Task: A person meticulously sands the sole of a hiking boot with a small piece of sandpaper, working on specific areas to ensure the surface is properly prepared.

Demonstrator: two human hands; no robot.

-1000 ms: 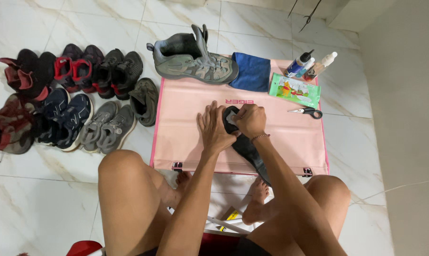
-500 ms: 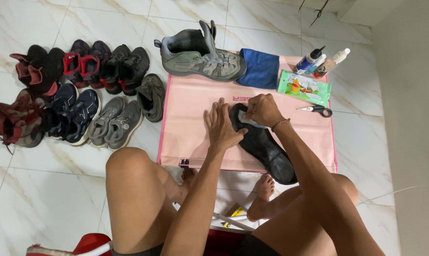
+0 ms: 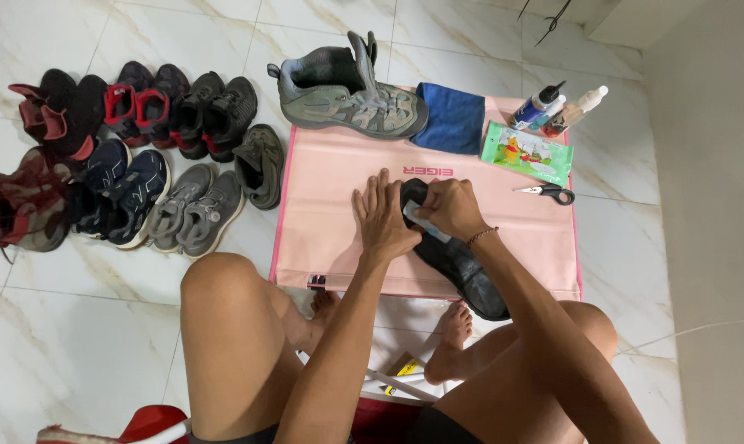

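Head view, seated on the floor. My left hand [image 3: 386, 220] lies flat, fingers spread and holding nothing, pressing the toe end of a black insole [image 3: 458, 259] onto the pink mat [image 3: 331, 205]. My right hand [image 3: 448, 207] is closed around a small pale wipe [image 3: 425, 222], rubbing it on the insole just beside the left fingers. The insole runs from under both hands back toward my right knee.

Beyond the fingers: a grey hiking boot [image 3: 347, 90], a blue cloth [image 3: 450, 119], a green wipe packet [image 3: 526, 152], two bottles [image 3: 557, 107]; scissors [image 3: 549, 193] lie to the right. Rows of shoes [image 3: 133, 156] sit well left.

Risk, as I judge it: the insole's free heel end may swing or buckle if the left palm eases, and a damp wipe could spread grime onto the mat.
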